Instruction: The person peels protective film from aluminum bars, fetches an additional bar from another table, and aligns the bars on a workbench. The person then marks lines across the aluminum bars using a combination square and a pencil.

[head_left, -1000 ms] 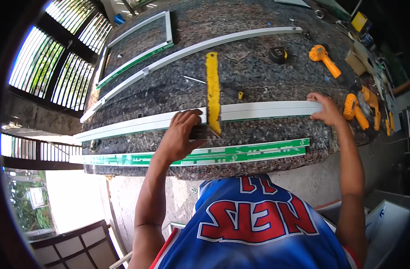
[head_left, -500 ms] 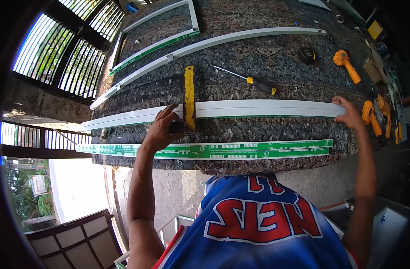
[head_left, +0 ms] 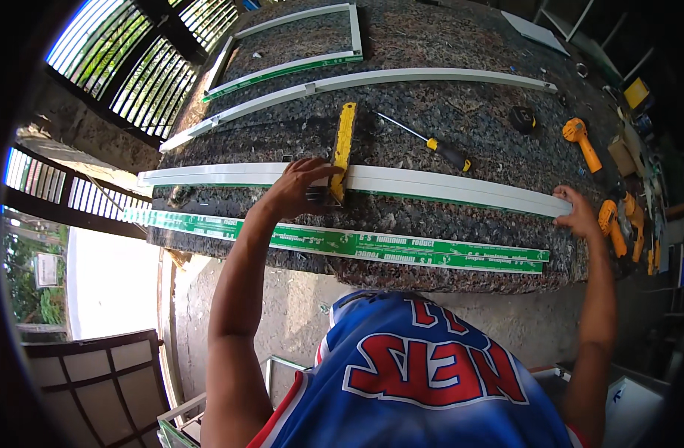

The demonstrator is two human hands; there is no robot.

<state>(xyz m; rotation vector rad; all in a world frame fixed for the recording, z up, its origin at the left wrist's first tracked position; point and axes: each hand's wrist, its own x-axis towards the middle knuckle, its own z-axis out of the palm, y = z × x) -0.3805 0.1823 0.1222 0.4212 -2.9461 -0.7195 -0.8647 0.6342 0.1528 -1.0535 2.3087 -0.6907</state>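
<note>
Yellow square (head_left: pixel 345 138) slid left; speckled tabletop (head_left: pixel 461 112) stands beside slatted windows (head_left: pixel 149 93).

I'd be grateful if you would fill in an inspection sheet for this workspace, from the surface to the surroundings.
Surface: dark, speckled table with small scraps on it.
Job's things: yellow-bladed square lies across the wide white bar.
Clutter: screwdriver beyond the bar; tape measure and orange power tools to the right; green-covered strips nearer the person; narrow white bar and white frame farther back.
Grip: left hand holds the square; right hand grips the wide white bar's right end.
Cables: nothing seen; the right edge is dark.
Surroundings: slatted window on the left, grey floor below.
</note>
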